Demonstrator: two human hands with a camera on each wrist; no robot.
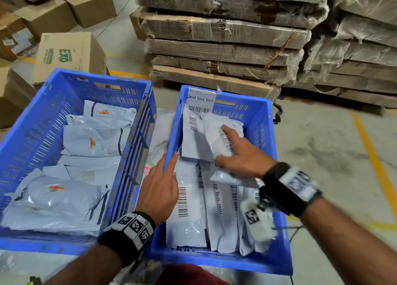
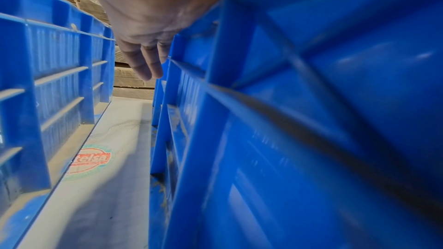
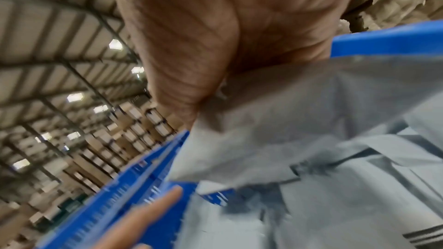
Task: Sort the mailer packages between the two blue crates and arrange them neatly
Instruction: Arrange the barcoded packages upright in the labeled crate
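Note:
Two blue crates stand side by side. The left crate [image 1: 137, 134] [image 2: 55, 82] holds grey mailers [image 1: 92, 140] with orange stickers, lying flat. In the right crate [image 1: 266, 121] [image 2: 311, 101] [image 3: 383, 44], barcoded white mailers [image 1: 187, 207] stand in rows. My right hand [image 1: 236, 153] [image 3: 215, 44] grips one white mailer [image 1: 212, 130] [image 3: 287, 120] over the far half of the right crate, fingers on top and thumb at its edge. My left hand [image 1: 165, 173] [image 2: 143, 60] lies with straight fingers on the right crate's left rim and holds nothing.
A label card reading "mal bng 001" [image 1: 200, 100] stands at the right crate's far wall. Cardboard boxes [image 1: 71, 55] sit behind the left crate, wrapped stacks of flat cardboard [image 1: 225, 37] beyond. A white surface with a red logo [image 2: 91, 158] shows between the crates.

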